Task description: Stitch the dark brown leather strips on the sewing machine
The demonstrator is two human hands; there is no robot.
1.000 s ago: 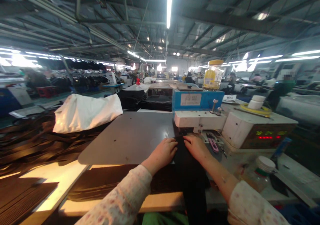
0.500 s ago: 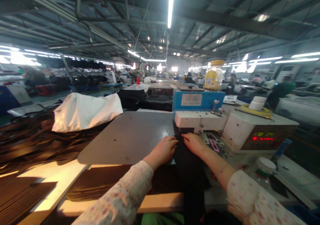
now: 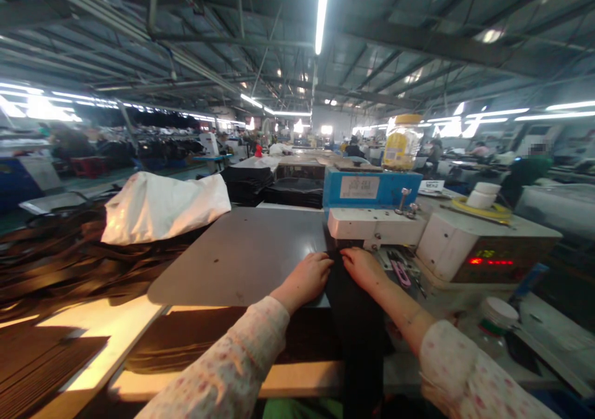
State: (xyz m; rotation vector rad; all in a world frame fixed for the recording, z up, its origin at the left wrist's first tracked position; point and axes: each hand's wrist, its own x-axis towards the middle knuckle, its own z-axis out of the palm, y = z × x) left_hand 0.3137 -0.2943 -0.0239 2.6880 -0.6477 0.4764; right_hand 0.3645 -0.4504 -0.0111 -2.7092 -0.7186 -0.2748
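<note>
A long black fabric strip (image 3: 357, 320) runs from the head of a blue and white machine (image 3: 377, 225) down over the table's front edge. My left hand (image 3: 307, 277) is closed at the strip's left edge, its fingertips bent against the cloth. Opposite it, my right hand (image 3: 365, 267) pinches the right edge, thumb and fingers close together just in front of the machine head. Both hands sit at about the same height. The strip's far end is hidden under the machine. Pink-handled thread snips (image 3: 400, 271) lie just right of my right hand.
A grey metal plate (image 3: 242, 251) spreads left of the strip. Brown straps (image 3: 60, 251) and a white cloth bag (image 3: 165, 208) lie farther left. A control box (image 3: 486, 251) with red digits stands right, near a lidded jar (image 3: 497, 320). Stacked black pieces (image 3: 246, 183) are behind the plate.
The whole view has shifted slightly to the right. Both hands keep their places on the strip, and the green digits on the control box read differently.
</note>
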